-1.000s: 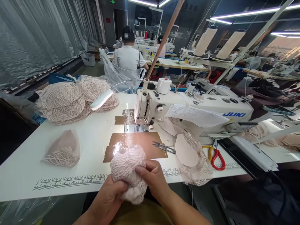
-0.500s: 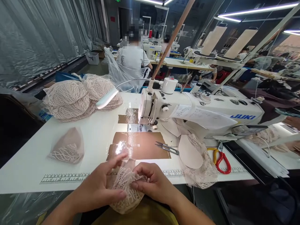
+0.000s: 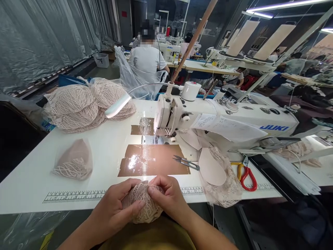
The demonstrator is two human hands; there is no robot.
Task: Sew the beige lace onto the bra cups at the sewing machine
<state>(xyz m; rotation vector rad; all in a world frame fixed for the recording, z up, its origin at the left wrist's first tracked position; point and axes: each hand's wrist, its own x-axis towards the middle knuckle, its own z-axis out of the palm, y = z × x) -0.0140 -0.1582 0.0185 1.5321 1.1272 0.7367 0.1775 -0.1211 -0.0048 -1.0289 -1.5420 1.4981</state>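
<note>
A beige lace bra cup is held between my two hands just off the table's front edge. My left hand grips its left side, thumb across the lace and fingers behind. My right hand pinches the upper right edge between thumb and fingers. On the table to the left lies another beige cup piece with lace along its lower part. Ahead of my hands stands a white sewing machine, with brown tape stuck on the table before its needle area.
Thread snips rest on the tape's right end. Beside them lie a smooth cup pad, lace fabric and red-and-yellow-handled scissors. Stacked lace cups sit back left under a lamp. A co-worker sits beyond.
My left fingers have closed in on the lace cup, and both hands have drawn nearer each other. The cup has risen slightly. The camera view has shifted a little.
</note>
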